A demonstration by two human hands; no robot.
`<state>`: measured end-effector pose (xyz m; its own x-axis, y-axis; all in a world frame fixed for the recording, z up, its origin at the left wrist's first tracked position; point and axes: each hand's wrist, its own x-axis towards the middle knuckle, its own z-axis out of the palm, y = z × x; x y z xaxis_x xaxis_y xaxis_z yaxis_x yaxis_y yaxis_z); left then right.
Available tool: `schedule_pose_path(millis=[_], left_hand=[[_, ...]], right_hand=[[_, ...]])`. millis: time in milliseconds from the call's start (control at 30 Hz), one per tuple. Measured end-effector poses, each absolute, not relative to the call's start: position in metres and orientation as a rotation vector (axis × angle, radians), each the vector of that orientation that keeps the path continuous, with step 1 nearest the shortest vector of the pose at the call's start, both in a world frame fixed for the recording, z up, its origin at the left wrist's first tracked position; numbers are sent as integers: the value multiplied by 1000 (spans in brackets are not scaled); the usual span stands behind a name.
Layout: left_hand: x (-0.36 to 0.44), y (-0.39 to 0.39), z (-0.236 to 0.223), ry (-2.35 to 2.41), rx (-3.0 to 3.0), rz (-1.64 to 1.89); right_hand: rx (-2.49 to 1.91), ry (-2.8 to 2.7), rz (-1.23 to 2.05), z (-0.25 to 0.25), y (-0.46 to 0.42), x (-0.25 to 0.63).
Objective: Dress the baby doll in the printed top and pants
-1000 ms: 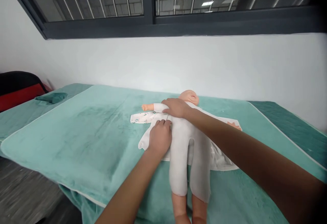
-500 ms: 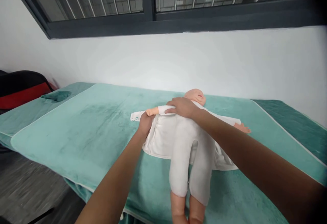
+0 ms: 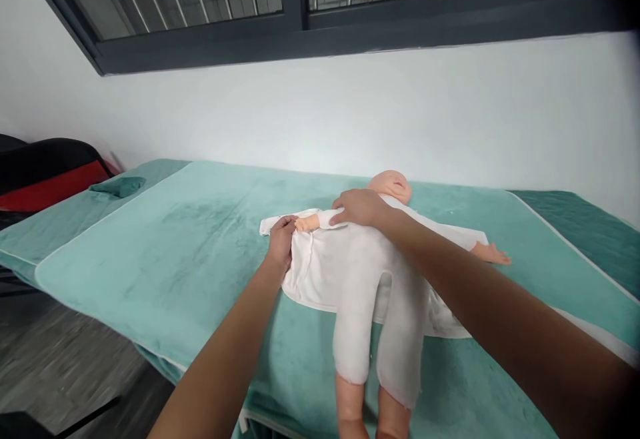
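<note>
A baby doll (image 3: 357, 292) with a white cloth body lies on its back, head towards the wall and legs towards me. Spread beneath it is a white baby garment (image 3: 320, 272), one sleeve (image 3: 270, 225) stretched out to the left. My left hand (image 3: 283, 239) is closed on the garment's edge beside the doll's small hand (image 3: 307, 223). With fingers bent round the doll's upper arm, my right hand (image 3: 361, 208) rests over its shoulder. The doll's other hand (image 3: 493, 253) sticks out of the right sleeve (image 3: 460, 233).
Green plush covers (image 3: 150, 259) lie over the bed, which stands against a white wall under a barred window (image 3: 295, 19). A black and red object (image 3: 55, 179) stands at the far left. Grey floor (image 3: 60, 345) shows at lower left.
The doll's arm on the left has drawn back slightly to the right, away from the sleeve's end. My left hand now pinches the garment's edge; my right hand keeps its hold.
</note>
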<state>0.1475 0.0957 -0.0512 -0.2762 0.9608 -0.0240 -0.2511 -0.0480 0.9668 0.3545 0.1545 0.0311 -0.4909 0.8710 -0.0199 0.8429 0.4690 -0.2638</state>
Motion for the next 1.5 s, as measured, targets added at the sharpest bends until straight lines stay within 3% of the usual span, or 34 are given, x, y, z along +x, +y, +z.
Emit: schedule_pose_path(millis=[133, 233, 333, 433, 600, 733, 900, 1167, 1333, 1500], left_hand=[[154, 90, -54, 1329, 992, 1592], [165, 83, -57, 1533, 1468, 1542], [178, 78, -58, 1615, 2186, 1172], [189, 77, -58, 1581, 2473, 820], [186, 77, -55, 1717, 2410, 958], [174, 81, -58, 1898, 2200, 1312], [170, 89, -63, 2029, 2040, 1291], [172, 87, -61, 2219, 1906, 1139], [172, 86, -61, 2139, 1893, 1071], [175, 84, -59, 2007, 1913, 1183]], right_hand=[[-1668, -2555, 398, 30, 158, 349], [-1738, -2520, 348, 28, 158, 346], [-1767, -2517, 252, 27, 153, 343], [-1738, -2539, 175, 25, 147, 337], [-1559, -2445, 119, 24, 134, 335], [-1329, -1859, 148, 13, 115, 371], [-1490, -1223, -44, -22, 87, 440], [-2256, -1375, 124, -19, 62, 461], [-2219, -1485, 154, -22, 54, 470], [-2065, -1251, 309, -25, 56, 466]])
